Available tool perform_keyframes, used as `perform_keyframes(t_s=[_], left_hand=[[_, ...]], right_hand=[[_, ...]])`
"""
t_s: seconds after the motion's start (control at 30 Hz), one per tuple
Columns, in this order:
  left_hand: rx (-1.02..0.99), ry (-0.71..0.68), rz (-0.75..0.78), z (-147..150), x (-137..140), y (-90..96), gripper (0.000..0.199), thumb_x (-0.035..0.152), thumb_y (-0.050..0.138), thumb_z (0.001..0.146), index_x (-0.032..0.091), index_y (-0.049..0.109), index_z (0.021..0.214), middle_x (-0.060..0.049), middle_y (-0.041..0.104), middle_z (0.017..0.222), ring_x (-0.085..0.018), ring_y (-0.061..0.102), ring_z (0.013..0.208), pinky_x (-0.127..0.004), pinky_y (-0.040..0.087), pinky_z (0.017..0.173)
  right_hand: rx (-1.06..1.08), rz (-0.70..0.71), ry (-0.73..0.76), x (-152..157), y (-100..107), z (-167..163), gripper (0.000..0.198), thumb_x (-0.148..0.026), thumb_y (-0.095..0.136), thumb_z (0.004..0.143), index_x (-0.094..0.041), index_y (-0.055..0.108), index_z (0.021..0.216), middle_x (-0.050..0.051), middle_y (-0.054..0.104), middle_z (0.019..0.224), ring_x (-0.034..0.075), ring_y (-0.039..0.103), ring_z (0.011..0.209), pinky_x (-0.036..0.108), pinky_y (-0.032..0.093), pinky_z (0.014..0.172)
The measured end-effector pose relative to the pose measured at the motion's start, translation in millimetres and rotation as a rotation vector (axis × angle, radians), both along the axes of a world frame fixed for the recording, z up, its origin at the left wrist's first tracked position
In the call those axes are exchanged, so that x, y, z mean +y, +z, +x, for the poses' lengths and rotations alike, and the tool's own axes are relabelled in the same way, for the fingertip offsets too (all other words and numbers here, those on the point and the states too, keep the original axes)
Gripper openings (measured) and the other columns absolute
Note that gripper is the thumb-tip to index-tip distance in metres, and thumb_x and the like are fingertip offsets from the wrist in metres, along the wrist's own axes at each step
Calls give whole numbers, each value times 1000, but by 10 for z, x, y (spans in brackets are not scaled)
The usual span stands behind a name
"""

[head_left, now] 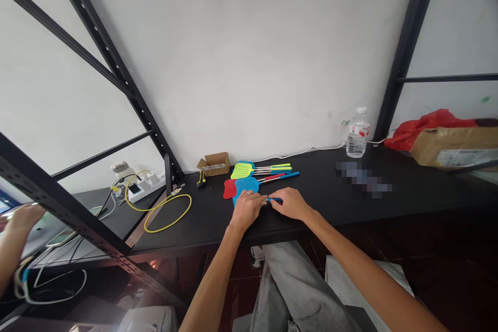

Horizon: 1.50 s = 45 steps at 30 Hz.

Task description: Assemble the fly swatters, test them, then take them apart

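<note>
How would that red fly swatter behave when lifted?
The red fly swatter is probably light and bendy, its head being so thin. The blue swatter head overlaps it, which might shift too. Lying flat, it probably won't roll.

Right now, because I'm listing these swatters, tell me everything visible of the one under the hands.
That swatter has a slim, plastic-looking blue handle and a short pale bit of shaft. It lies low over the black table, handle toward the right. The right hand touches the handle; the left hand covers much else, so its head's outline is unclear.
</note>
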State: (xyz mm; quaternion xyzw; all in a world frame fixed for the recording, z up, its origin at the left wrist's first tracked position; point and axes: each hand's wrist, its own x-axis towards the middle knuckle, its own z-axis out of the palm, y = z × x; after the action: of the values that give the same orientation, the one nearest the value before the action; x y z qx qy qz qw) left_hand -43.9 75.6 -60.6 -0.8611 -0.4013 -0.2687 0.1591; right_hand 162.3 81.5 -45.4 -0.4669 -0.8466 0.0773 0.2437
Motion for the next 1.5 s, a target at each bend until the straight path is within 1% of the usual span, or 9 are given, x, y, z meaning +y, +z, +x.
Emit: perform_keyframes(t_s=[0.53,0.77,1.0,1.1,1.17,1.27,1.4,1.47,1.5], left_hand=[[-18,-10,15,-5,40,-39,28,33,49,97,23,73,109,-7,75,91,-19,62,81,-36,44,77],[-35,-8,16,-3,46,-45,28,34,50,97,23,73,107,-7,75,92,-19,64,81,-36,45,78],[-32,9,15,16,19,-21,27,32,50,97,23,71,111,-6,75,91,-19,64,82,-35,45,78],[-43,14,20,35,6,0,26,32,50,96,23,71,111,-7,75,93,-20,64,83,-37,45,82],[-62,54,38,32,-1,17,26,30,51,96,23,69,114,-7,74,97,-22,65,89,-40,45,87],[-143,177,84,-12,-22,35,33,26,52,94,25,62,125,-8,71,112,-26,62,105,-45,43,96],[-239,325,147,-126,-145,-7,43,28,52,93,25,53,135,-11,56,139,-31,51,128,-50,38,106],[-215,349,123,-186,-269,-58,48,33,52,93,24,48,140,-12,49,146,-32,45,134,-52,34,110],[-178,341,86,-213,-342,-83,50,37,52,93,23,47,141,-12,47,147,-32,44,135,-53,33,111]], right_hand=[[18,20,57,-7,-2,5,31,-33,50,91,-31,74,110,3,76,100,22,68,97,27,44,78],[22,-7,53,-4,1,4,30,-35,50,91,-30,74,108,4,76,99,23,67,99,27,44,78],[36,3,10,-3,-5,-5,29,-40,50,91,-29,75,103,4,76,94,22,68,95,26,43,76],[52,8,-29,15,-14,-9,31,-45,49,92,-28,75,98,3,76,90,22,68,90,26,42,73],[65,17,-68,35,-25,-6,32,-46,48,93,-28,74,95,3,75,87,21,68,87,26,41,70],[89,8,-149,66,-43,11,35,-47,45,94,-27,74,92,3,74,82,20,68,80,26,39,65],[133,-12,-222,92,-60,29,37,-48,43,95,-27,73,92,3,73,79,20,67,78,25,38,64],[145,-17,-240,98,-63,28,38,-49,43,95,-26,73,92,3,72,77,20,67,78,25,37,63],[150,-18,-246,101,-64,27,38,-49,43,95,-26,73,91,3,72,77,20,67,78,25,36,63]])
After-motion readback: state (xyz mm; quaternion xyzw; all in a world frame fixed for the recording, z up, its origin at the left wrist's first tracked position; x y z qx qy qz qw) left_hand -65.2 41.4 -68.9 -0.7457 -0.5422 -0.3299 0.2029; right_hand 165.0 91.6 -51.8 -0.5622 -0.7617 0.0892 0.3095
